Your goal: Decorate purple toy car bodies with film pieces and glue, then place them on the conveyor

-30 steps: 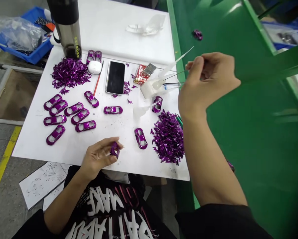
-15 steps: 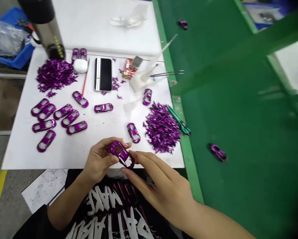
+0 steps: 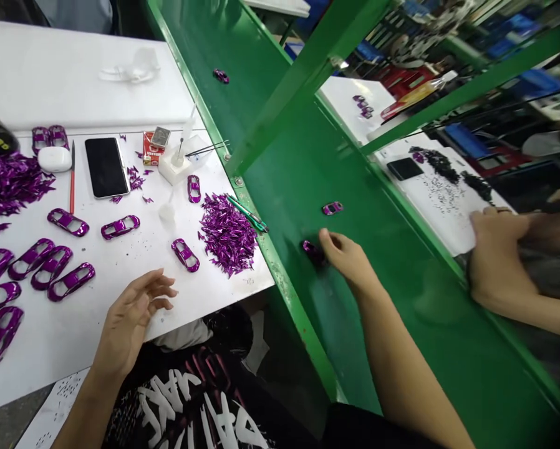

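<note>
My right hand (image 3: 350, 257) reaches out over the green conveyor belt (image 3: 401, 293), fingertips pinched on a purple toy car body (image 3: 312, 249) that rests on the belt. My left hand (image 3: 133, 312) hovers open and empty above the front of the white table (image 3: 205, 293), fingers spread. The nearest loose purple car body (image 3: 185, 254) lies just beyond it, beside a pile of small purple parts (image 3: 228, 232). Several more purple car bodies (image 3: 50, 268) lie in rows at the left.
Two other purple cars (image 3: 332, 207) (image 3: 221, 75) sit on the belt. On the table are a black phone (image 3: 106, 166), white earbud case (image 3: 54, 158), red pack (image 3: 153, 148), tweezers (image 3: 207, 148) and green cutters (image 3: 247, 213). Another person's hand (image 3: 499, 249) works across the belt.
The car body held in both hands at the table edge has gone right in my right hand onto the belt. My left hand let go and opened. The view swung right.
</note>
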`<state>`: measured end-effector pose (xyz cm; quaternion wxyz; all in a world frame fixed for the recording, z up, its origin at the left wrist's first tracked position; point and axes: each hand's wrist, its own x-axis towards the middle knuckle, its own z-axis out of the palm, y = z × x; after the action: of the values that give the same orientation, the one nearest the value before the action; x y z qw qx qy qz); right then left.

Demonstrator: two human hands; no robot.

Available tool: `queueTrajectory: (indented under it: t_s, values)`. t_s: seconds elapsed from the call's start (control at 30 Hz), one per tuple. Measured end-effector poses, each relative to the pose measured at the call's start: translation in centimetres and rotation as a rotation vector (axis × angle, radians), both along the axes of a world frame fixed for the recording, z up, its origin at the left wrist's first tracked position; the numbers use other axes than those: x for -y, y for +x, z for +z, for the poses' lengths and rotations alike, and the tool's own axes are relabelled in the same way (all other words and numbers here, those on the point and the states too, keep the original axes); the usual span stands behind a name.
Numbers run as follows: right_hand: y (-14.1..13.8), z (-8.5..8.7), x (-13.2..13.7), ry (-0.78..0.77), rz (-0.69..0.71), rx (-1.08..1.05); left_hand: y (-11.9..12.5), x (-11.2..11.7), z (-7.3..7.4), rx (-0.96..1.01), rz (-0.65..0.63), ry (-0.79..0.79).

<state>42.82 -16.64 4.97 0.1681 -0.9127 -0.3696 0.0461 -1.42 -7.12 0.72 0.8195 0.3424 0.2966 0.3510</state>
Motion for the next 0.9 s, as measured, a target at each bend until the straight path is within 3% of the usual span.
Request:
queueTrajectory:
  t_s: [0.13, 0.2, 0.27, 0.33, 0.4, 0.5, 0.57, 0.67, 0.77, 0.83, 0.9]
  values:
    - [-1.3, 0.4, 3.7, 0.087, -0.008, -0.009, -0.2, -0.3, 0.6, -0.036, 0.034, -0.001]
    - [-4.3, 0.3, 4.2, 0.158, -0.034, 0.029, 0.5, -0.1, 1.3, -0.077, 0.013, 0.003]
    - [-9.2, 0.0, 3.6, 0.217, 0.011, 0.010, 1.4, 0.2, 2.1, -0.135, -0.031, 0.020]
    - [-15.5, -0.4, 2.1, 0.256, 0.164, -0.053, 2.2, 0.7, 2.7, -0.162, -0.076, 0.024]
    - [-21.9, -0.6, 0.3, 0.344, 0.453, -0.123, 2.7, 1.0, 2.7, -0.162, -0.094, -0.003]
    - [-27.9, 0.2, -2.4, 0.320, 0.784, -0.280, 2.6, 0.8, 1.9, -0.173, -0.011, -0.100]
    - [-28.4, 1.1, -4.4, 0.273, 0.882, -0.424, 2.1, 0.2, 1.1, -0.100, 0.065, -0.187]
    - [-25.6, 1.4, -8.9, 0.424, 0.742, -0.365, 1.3, -0.7, 0.5, 0.101, 0.092, -0.279]
    - [-23.0, -0.2, -14.4, 0.498, 0.599, -0.378, 1.0, -1.1, 0.4, 0.197, 0.066, -0.307]
    - [-22.4, -1.4, -17.0, 0.446, 0.633, -0.574, 0.9, -1.1, 0.5, 0.210, 0.036, -0.313]
    - [-22.5, -1.7, -17.7, 0.411, 0.667, -0.724, 0.7, -1.0, 0.4, 0.215, -0.002, -0.313]
